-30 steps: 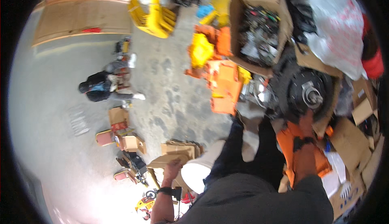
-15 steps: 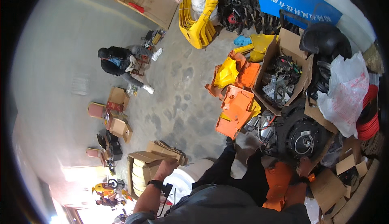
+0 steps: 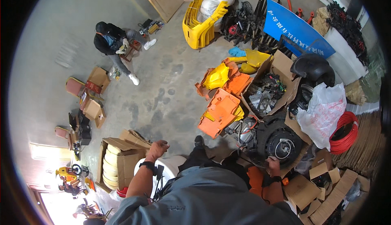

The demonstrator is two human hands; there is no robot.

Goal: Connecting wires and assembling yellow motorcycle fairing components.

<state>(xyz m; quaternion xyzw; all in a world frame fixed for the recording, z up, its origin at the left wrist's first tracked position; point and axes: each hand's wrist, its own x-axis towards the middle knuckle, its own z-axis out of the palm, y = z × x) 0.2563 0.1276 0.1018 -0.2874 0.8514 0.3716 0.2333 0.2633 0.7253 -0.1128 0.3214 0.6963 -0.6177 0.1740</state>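
My left hand (image 3: 157, 150) hangs over the white drum (image 3: 172, 164), its fingers loosely bent and apart, with nothing in them. A dark band circles that wrist. On the other side my right hand (image 3: 273, 165) is above the lower edge of a black wheel (image 3: 281, 143) with a tyre and a hub; I cannot tell whether it touches it. Its fingers look loosely bent, and I see nothing in them. Below that hand lies an orange panel (image 3: 255, 180), partly covered by my arm.
Orange panels (image 3: 220, 110) and a yellow panel (image 3: 216, 76) lie beside an open carton (image 3: 281, 68) of parts. A red coil (image 3: 344, 133) and a white bag (image 3: 324, 111) are at right. Yellow panels (image 3: 199, 29) stand farther back. A seated person (image 3: 110, 39) is at the far left.
The view has turned and shifted, so the floor things appear farther left and the red coil shows more fully. My legs have changed stance. The seated person's hands have moved a little.
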